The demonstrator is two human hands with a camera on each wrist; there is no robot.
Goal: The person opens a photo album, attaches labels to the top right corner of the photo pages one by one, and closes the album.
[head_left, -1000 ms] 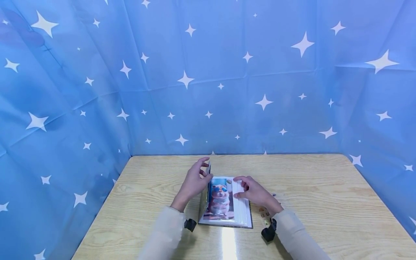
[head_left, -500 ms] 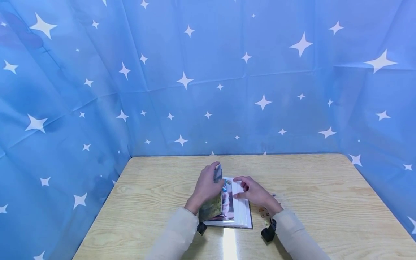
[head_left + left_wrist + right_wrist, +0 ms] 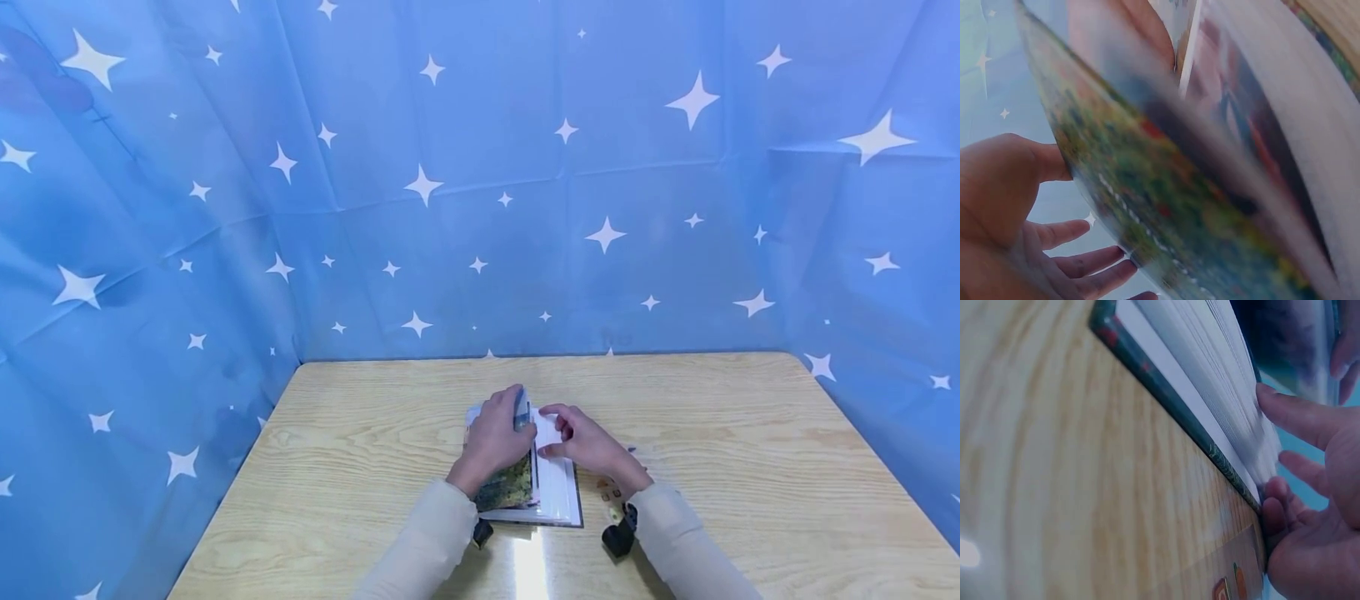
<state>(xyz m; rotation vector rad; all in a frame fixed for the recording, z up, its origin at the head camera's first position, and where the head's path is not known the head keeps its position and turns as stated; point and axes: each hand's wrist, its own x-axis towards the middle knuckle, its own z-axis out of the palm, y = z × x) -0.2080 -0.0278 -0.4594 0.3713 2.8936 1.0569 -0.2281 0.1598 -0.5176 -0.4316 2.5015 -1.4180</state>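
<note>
A photo album [image 3: 557,492] with a dark green, patterned hard cover and white pages lies on the table, partly unfolded. My left hand [image 3: 497,437] rests against its front part, which leans over to the right; the painted side [image 3: 1141,194] shows in the left wrist view. There, the thumb [image 3: 1054,161] and the fairly straight fingers reach the leaning edge. My right hand [image 3: 596,450] has index finger and thumb spread along the right page. In the right wrist view the thumb [image 3: 1297,419] touches the page stack [image 3: 1210,381], with other fingers bent below. The picture inside is mostly hidden.
Under the right forearm lies a clear sticker sheet [image 3: 611,493] with small coloured figures, also seen as a sheet corner [image 3: 1235,575] beside the album. The wooden table [image 3: 360,442] ends at a blue star-printed curtain [image 3: 465,208].
My left hand has moved right, swinging the album's upright front part over the bear picture, which is now covered. The right hand has stayed at the right page.
</note>
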